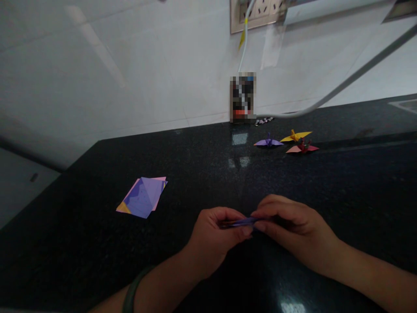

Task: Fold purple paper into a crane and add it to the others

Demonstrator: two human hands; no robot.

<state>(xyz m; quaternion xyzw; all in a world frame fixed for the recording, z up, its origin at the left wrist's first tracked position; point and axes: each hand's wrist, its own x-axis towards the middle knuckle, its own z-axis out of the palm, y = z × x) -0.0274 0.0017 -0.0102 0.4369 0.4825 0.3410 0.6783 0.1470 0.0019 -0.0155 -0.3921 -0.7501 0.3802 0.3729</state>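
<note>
A narrow folded piece of purple origami paper (240,222) is held above the front part of the dark counter. My left hand (217,237) pinches it between thumb and fingers, with an orange-brown bit showing at its left end. From the other side my right hand (293,232) grips the same paper with thumb and forefinger. The fingertips of both hands nearly meet and hide much of the folds. To the left lies a small stack of square paper sheets (142,197), purple on top with pink edges beneath.
Toward the back stand a purple paper crane (269,142), a yellow paper crane (295,136) and a red-pink paper crane (302,147). A blurred-out card or phone (243,98) leans on the tiled wall. A grey cable (325,101) runs rightward; a socket panel (257,13) is above.
</note>
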